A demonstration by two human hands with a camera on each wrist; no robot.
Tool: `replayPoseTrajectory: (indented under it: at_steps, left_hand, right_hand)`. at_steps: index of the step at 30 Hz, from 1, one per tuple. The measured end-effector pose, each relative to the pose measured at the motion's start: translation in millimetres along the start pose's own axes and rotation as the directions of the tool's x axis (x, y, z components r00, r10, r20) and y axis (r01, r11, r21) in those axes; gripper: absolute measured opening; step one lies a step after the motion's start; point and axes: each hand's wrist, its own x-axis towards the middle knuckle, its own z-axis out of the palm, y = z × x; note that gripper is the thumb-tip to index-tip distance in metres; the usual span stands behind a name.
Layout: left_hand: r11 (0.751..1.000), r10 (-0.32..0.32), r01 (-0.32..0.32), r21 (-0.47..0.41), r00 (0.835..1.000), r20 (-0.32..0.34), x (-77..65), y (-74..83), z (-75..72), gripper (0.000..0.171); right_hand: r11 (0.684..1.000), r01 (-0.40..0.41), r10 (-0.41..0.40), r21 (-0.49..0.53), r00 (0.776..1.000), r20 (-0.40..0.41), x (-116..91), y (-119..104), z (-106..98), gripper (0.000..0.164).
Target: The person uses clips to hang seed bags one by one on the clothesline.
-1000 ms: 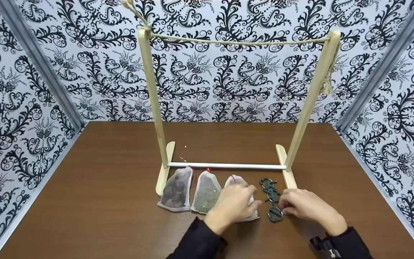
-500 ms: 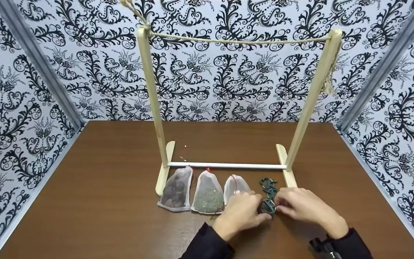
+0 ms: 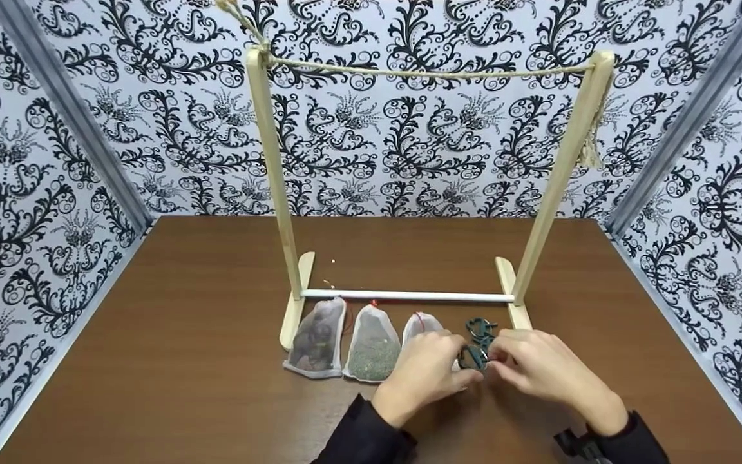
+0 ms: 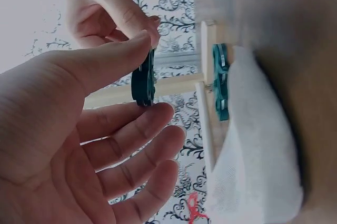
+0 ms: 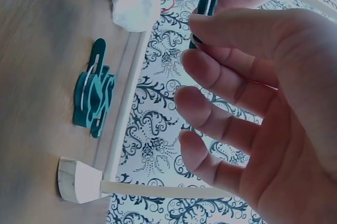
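So we're looking at a brown desk [image 3: 171, 380], and a wooden frame [image 3: 272, 174] is standing well in from its rear edge, with a rope [image 3: 422, 75] sagging slightly across the top. The left hand [image 3: 426, 367] and right hand [image 3: 538, 361] are working close together, nearer the desk's right edge than its left. Three mesh bags [image 3: 373, 348] are lying in a row by the frame's white bar [image 3: 409, 296], the rightmost partly hidden. The other green clips [image 3: 479, 327] are lying to the right of the bags. Now the change: one green clip [image 3: 472, 356] isn't lying at the near end of that clip row anymore; both hands are pinching it just above the desk, so we're guessing the work is coming down to this single clip.
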Motion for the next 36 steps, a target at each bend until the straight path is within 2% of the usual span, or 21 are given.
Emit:
replayPoseTrajectory:
  at_steps: [8,15,19,21,24,28,36]
  left_hand:
    - [1.000,0.012,-0.012,0.003,1.000,-0.016,0.3,-3.3,-5.2,0.037]
    - [1.000,0.005,-0.005,-0.005,1.000,-0.021,-0.4,-4.2,-6.7,0.040]
    - [1.000,-0.006,0.006,-0.009,1.000,-0.028,0.4,-5.6,-9.8,0.039]
    - [1.000,-0.024,0.023,-0.021,0.999,-0.027,1.0,-6.2,-12.5,0.039]
    - [0.998,-0.047,0.046,-0.041,0.999,-0.028,1.2,-7.0,-17.1,0.041]
    - [0.997,-0.046,0.043,-0.062,0.998,-0.048,1.3,-8.4,-21.2,0.045]
    - [0.990,0.019,-0.028,-0.135,0.998,-0.065,1.8,-13.4,-23.8,0.044]
  right_hand:
    - [0.998,0.055,-0.057,-0.034,0.996,-0.071,2.9,-2.6,-1.5,0.023]
    - [0.996,0.082,-0.085,-0.033,0.993,-0.087,5.0,-5.7,-0.6,0.024]
    - [0.997,0.079,-0.081,-0.021,0.989,-0.122,6.4,-6.3,-1.6,0.025]
    - [0.998,0.060,-0.062,-0.018,0.987,-0.148,6.9,-5.7,-3.1,0.031]
    - [0.999,0.045,-0.047,-0.015,0.980,-0.193,7.3,-4.0,-5.2,0.051]
    - [0.999,0.052,-0.048,0.013,0.974,-0.221,6.8,-1.4,-6.8,0.067]
    - [0.984,0.106,-0.066,0.147,0.966,-0.251,6.7,4.1,-5.6,0.061]
